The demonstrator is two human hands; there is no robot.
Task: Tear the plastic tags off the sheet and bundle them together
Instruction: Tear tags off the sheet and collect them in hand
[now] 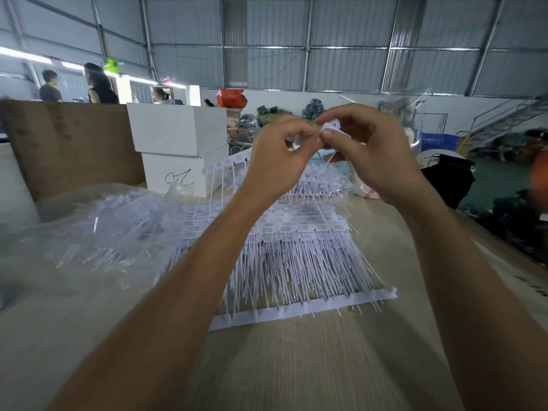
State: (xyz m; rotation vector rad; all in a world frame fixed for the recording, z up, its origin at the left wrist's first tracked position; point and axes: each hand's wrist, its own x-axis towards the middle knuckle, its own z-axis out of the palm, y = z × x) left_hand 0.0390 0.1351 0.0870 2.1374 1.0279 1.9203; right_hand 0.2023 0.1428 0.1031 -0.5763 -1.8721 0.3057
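Fingers of both hands meet raised above the bench, pinching a small white plastic tag. Left hand curled, thumb and forefinger closed on the tag; right hand grips it from the other side. Below the fingers, sheets of tags lie flat. Left of them, clear plastic bags; beyond, white boxes.

— What am I working over here?
— I see a pale wood-grain table. A stack of white tag sheets lies flat in its middle, clear plastic bags to their left, two stacked white boxes at the far edge.
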